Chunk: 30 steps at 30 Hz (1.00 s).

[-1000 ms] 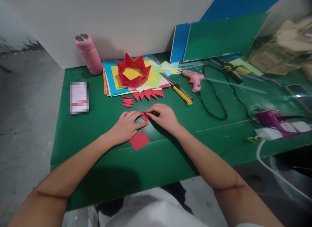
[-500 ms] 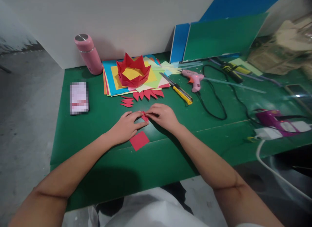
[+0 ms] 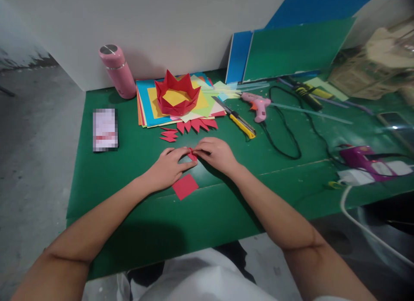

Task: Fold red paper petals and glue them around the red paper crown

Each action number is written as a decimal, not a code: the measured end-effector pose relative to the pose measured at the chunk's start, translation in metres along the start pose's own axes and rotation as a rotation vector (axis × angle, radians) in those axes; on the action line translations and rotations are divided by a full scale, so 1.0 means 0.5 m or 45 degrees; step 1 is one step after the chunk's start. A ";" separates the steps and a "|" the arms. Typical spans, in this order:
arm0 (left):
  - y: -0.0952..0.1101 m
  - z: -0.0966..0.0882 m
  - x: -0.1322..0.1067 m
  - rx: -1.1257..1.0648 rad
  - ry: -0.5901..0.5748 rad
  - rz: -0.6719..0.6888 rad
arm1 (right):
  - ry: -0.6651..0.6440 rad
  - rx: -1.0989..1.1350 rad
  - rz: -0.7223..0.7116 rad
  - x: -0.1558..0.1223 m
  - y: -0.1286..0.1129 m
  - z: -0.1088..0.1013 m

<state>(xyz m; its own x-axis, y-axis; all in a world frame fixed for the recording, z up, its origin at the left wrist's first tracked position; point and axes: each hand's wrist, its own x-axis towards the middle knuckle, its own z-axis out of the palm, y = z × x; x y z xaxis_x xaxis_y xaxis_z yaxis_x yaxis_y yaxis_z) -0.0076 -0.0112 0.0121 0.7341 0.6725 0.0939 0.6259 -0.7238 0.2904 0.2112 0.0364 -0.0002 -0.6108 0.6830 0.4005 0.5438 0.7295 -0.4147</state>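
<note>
Paper [image 3: 193, 156], red and folded small, is held just above or on the green table [image 3: 213, 223], pinched by the right hand [image 3: 216, 154] at three o'clock and gripped between thumb and fingers of the left hand [image 3: 165, 168] at eight. From it, a flat red square [image 3: 184, 186] is seen at half past six, a spiky red ring [image 3: 178, 109] at eleven, and a yellow cutter [image 3: 241, 124] at two.

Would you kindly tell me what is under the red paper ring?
Yellow paper shows inside the red paper ring, which sits on stacked coloured sheets; the rest underneath is covered.
</note>
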 end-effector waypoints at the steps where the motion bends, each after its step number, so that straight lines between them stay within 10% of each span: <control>1: 0.001 -0.001 0.000 0.000 -0.008 -0.005 | -0.004 -0.003 0.002 0.000 -0.001 -0.001; 30: 0.013 -0.001 0.000 0.044 -0.006 -0.073 | -0.028 0.055 0.039 -0.002 0.008 0.001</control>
<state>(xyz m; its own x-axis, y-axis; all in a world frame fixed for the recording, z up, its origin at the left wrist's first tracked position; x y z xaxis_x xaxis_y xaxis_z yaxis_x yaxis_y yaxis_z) -0.0035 -0.0159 0.0145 0.6978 0.7125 0.0733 0.6759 -0.6889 0.2619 0.2134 0.0386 -0.0026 -0.6072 0.7037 0.3689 0.5373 0.7057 -0.4618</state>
